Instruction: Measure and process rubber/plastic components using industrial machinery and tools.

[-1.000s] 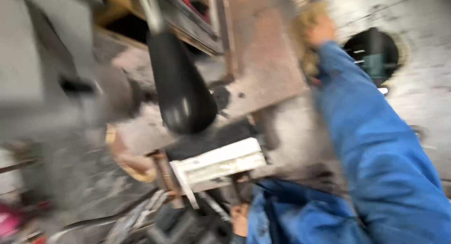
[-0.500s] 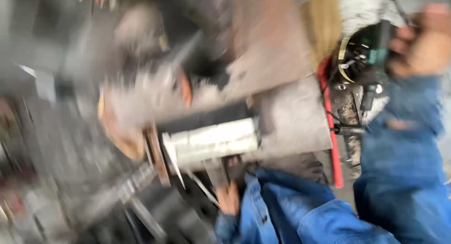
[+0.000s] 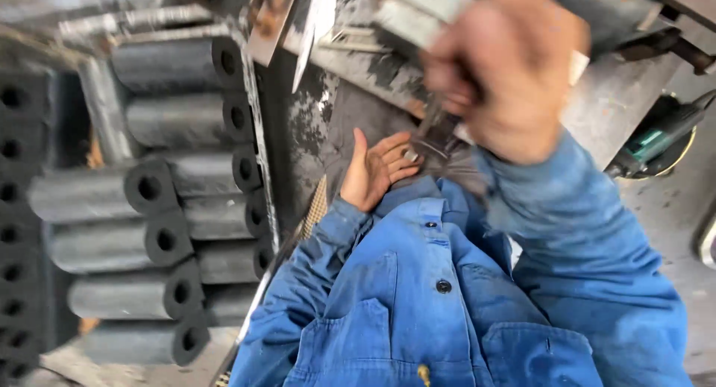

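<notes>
The right hand (image 3: 514,66) sits high in the head view, blurred, its fingers curled together around a dark, narrow metal tool (image 3: 432,133); whether the grip is fully clamped cannot be told through the blur; the tool's long axis runs from about 1 o'clock at the hand down to about 7 o'clock at its free end; that free end lies just beside, perhaps touching, the fingertips of the left hand (image 3: 377,171); the left hand rests palm up on the grey metal bench (image 3: 611,104), fingers apart and loosely extended toward 2 o'clock, holding nothing that can be made out; a small pale object near its fingertips is too indistinct to identify; the tool therefore lies at about 2 o'clock from the left fingers, and the right hand is the one in possession; both sleeves belong to a blue work jacket (image 3: 440,297); at 9 o'clock of the left hand stands a stack of dark cylinders (image 3: 164,200) with central bores, ends facing right; at 3 o'clock of the right hand an angle grinder (image 3: 656,137) with a green body lies on the bench, well apart from both hands.
</notes>
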